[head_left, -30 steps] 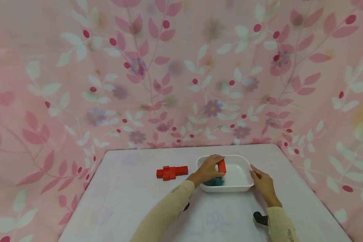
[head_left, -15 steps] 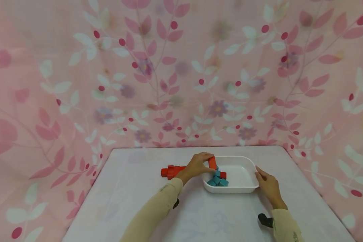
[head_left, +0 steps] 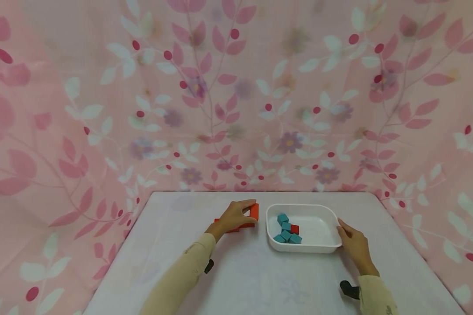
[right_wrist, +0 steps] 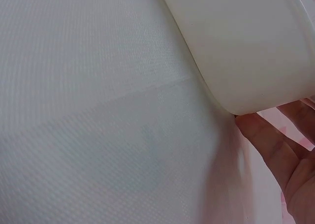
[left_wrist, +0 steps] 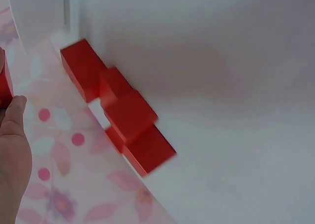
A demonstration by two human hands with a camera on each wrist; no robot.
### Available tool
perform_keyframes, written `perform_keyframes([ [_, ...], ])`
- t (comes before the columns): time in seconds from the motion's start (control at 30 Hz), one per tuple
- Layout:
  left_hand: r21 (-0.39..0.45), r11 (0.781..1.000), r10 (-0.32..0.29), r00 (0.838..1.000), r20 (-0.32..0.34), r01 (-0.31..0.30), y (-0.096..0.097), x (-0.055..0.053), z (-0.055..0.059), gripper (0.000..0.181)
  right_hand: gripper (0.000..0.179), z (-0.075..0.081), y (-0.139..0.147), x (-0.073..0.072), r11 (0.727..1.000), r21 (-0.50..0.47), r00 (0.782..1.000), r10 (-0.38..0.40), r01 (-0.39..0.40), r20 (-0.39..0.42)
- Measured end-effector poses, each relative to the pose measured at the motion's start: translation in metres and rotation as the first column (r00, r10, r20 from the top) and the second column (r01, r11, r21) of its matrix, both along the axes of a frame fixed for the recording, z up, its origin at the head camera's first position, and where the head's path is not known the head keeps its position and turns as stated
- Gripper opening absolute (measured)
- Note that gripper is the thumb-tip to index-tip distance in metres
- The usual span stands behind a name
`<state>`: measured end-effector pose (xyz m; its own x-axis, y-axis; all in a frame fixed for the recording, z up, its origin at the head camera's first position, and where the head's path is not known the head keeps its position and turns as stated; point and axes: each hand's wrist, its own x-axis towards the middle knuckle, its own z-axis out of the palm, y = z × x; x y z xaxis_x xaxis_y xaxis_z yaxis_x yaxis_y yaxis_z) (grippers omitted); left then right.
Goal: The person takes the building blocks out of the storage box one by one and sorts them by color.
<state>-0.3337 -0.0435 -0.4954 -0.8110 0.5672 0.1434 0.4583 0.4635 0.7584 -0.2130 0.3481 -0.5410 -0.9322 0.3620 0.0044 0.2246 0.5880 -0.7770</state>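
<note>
Between thumb and fingers my left hand pinches a red block, held upright just left of the tray. Below and behind that hand lies a group of red blocks on the table, joined or touching in a cross-like row; the head view shows them partly hidden. My right hand grips the right end of a white plastic tray, with the thumb at its lower corner in the right wrist view. Inside the tray's left half sit several teal cubes and one red cube.
A white cloth covers the table. Pink floral fabric hangs behind it and along both sides. Dark wrist-camera parts stick out below the sleeves.
My left hand has moved left out of the tray with the red block, to above the red group. The cubes in the tray have come into sight. My right hand stays on the tray.
</note>
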Motion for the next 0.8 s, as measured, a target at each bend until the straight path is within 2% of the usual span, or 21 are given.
perform_keyframes([
  [0.17,0.012,0.999,0.032,0.999,-0.044,-0.031,-0.032,-0.004,0.002,0.073,0.051,0.001,-0.001,0.001,1.0,-0.011,1.0,-0.003,0.003,-0.003],
  [0.33,0.104,0.994,0.046,0.998,-0.032,-0.043,-0.068,-0.004,-0.001,0.072,0.051,0.0,0.0,0.001,1.0,0.004,1.0,-0.004,0.004,-0.008],
  [0.43,0.147,0.987,0.068,0.997,-0.025,-0.063,-0.088,-0.003,-0.004,0.075,0.05,0.0,0.001,0.001,1.0,0.025,0.999,-0.004,0.005,-0.045],
  [0.6,0.153,0.98,0.139,0.989,-0.053,-0.129,-0.115,-0.001,-0.011,0.073,0.048,-0.001,0.002,0.002,0.999,0.043,0.995,0.01,-0.006,-0.101],
  [0.8,0.169,0.954,0.256,0.966,-0.026,-0.249,-0.138,0.001,-0.025,0.071,0.05,-0.001,0.001,0.001,1.0,0.022,0.998,0.016,-0.015,-0.068],
])
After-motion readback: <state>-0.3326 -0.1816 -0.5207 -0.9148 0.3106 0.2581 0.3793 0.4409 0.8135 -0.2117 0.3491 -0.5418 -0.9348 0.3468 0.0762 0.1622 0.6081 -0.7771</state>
